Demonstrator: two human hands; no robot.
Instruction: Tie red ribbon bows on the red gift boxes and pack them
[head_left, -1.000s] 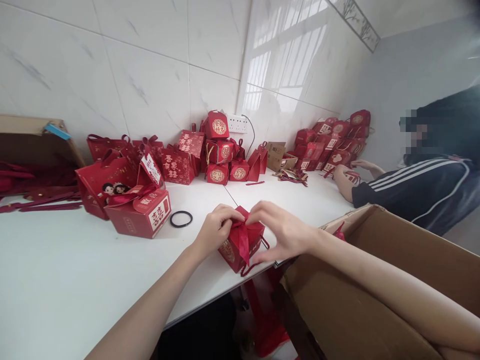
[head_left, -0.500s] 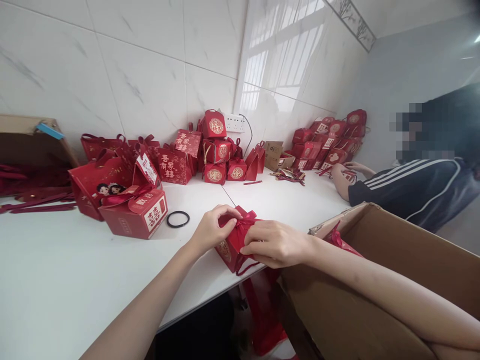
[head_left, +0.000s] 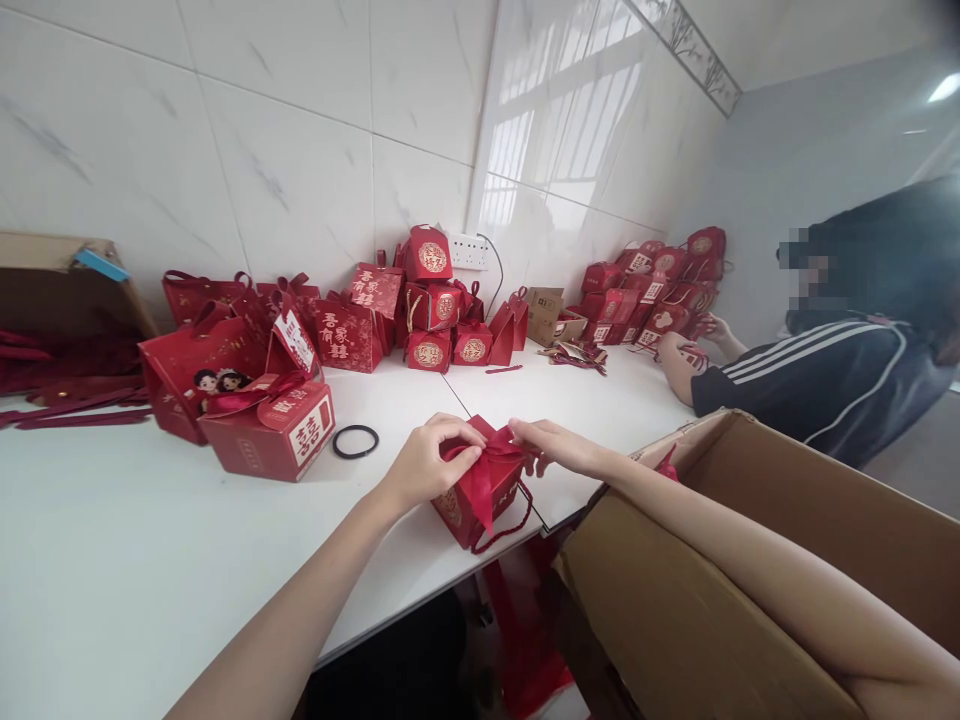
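A small red gift box [head_left: 463, 518] with a gold emblem stands near the table's front edge. On its top is a red ribbon [head_left: 484, 488] tied in a bow, one tail hanging down the side. My left hand [head_left: 429, 462] pinches the bow's left part between thumb and fingers. At the bow's right side, my right hand [head_left: 561, 446] has its fingertips closed on the ribbon; they are partly hidden behind it. A dark red cord handle [head_left: 517, 528] loops off the box's right side.
Left on the white table [head_left: 150, 560] stand a red box with a bow [head_left: 255, 445] and a black ring [head_left: 355, 441]. Stacked red boxes [head_left: 431, 300] line the wall. A large cardboard box [head_left: 645, 590] sits at right; beyond it a person [head_left: 810, 370] handles red boxes.
My right hand has moved from the box's front up to the bow's right side, uncovering the ribbon tail and cord. My left hand stays at the bow. The other person's hand has risen slightly.
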